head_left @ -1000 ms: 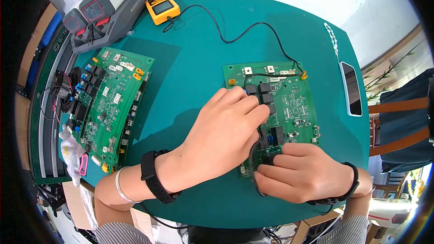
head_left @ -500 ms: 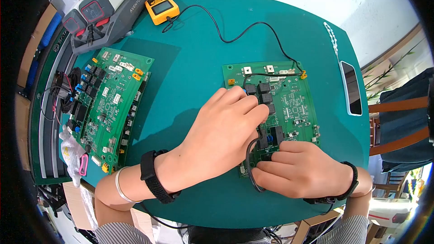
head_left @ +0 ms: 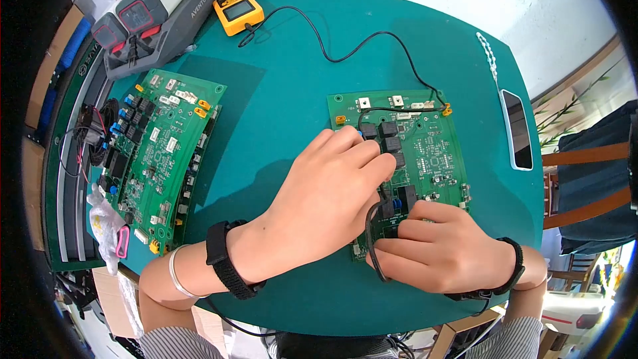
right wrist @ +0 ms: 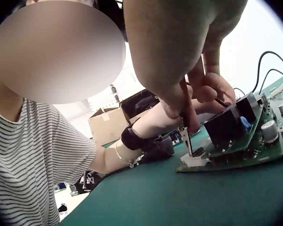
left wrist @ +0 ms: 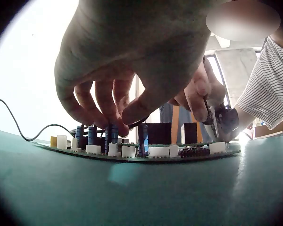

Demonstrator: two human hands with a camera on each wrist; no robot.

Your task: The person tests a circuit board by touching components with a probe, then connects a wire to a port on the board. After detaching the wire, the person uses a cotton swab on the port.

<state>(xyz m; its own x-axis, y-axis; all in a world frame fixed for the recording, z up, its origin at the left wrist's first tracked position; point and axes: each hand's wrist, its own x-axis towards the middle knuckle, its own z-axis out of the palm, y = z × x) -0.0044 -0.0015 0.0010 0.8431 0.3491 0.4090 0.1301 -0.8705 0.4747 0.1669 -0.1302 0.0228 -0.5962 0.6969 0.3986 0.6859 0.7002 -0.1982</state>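
A green circuit board (head_left: 435, 153) with black relays and white sockets lies on the table. Over its left side, my left hand (head_left: 335, 193) pinches a black cable (head_left: 370, 226) between thumb and fingertips, close above the blue capacitors (left wrist: 114, 133). My right hand (head_left: 442, 249) is at the board's near end, thumb and fingers curled round a narrow metal-sided plug (right wrist: 186, 139). The plug's tip is right at a white socket (right wrist: 194, 160) on the board's edge. Between the hands the cable bends in a loop. From the left hand it runs on over the board's far part.
A yellow handheld meter (head_left: 238, 12) sits at the back, its thin lead reaching the board. Stacked circuit boards (head_left: 159, 159) lie on the left beside a clear plastic bag (head_left: 105, 223). A grey charging station (head_left: 156, 26) stands behind them. A phone (head_left: 516, 131) lies at right.
The right hand has shifted slightly at the board's near end, and the cable loop beside it has changed shape. The board has slid a touch left. The left hand has stayed in place.
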